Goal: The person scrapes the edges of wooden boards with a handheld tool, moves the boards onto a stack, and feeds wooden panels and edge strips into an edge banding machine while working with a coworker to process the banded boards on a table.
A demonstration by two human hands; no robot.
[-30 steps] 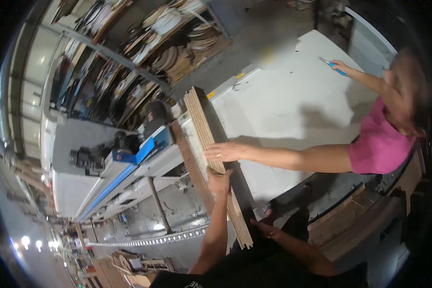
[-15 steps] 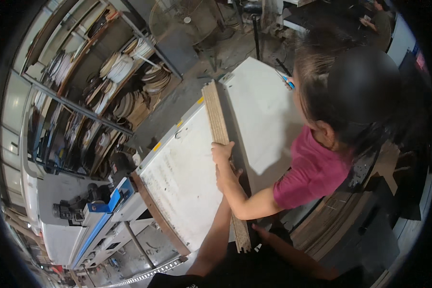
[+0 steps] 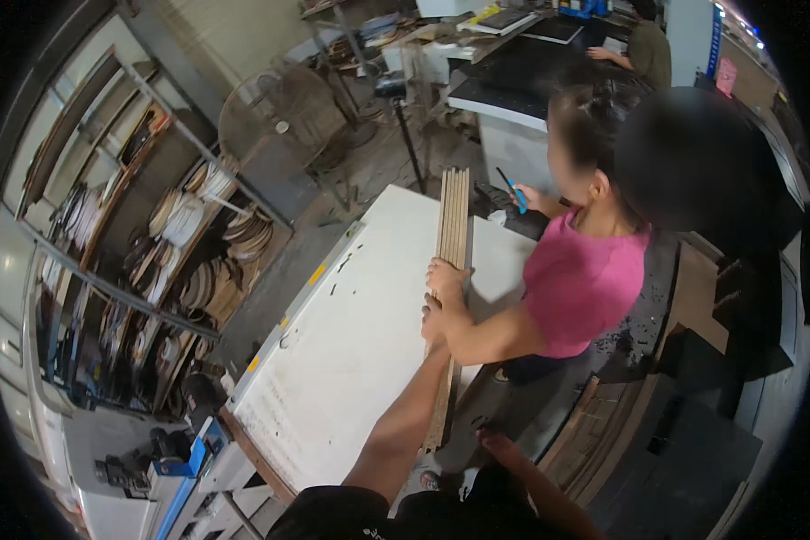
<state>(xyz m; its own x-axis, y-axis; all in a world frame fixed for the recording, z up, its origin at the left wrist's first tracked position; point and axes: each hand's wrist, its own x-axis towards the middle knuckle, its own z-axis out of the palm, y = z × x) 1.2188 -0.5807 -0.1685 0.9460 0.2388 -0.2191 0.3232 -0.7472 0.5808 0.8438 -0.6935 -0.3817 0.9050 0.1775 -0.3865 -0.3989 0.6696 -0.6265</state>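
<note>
Hands on wood strips at edge of white board

Near: right hand point(image 3: 498, 444) low by dark clothing, fingers loosely spread, gripping nothing. Left hand point(image 3: 434, 317) out on bundle of wood strips point(image 3: 453, 225); open or clasped, can't tell, co-worker's hand point(image 3: 447, 279) just above and touching. Strips lying lengthwise along right edge of white board point(image 3: 342, 342), ends past near edge. Farther: co-worker in pink shirt point(image 3: 580, 279) w/ blue pen point(image 3: 514, 192) in other hand. Left bkgd: shelves w/ coiled rolls point(image 3: 184, 234), fan point(image 3: 283, 112).
</note>
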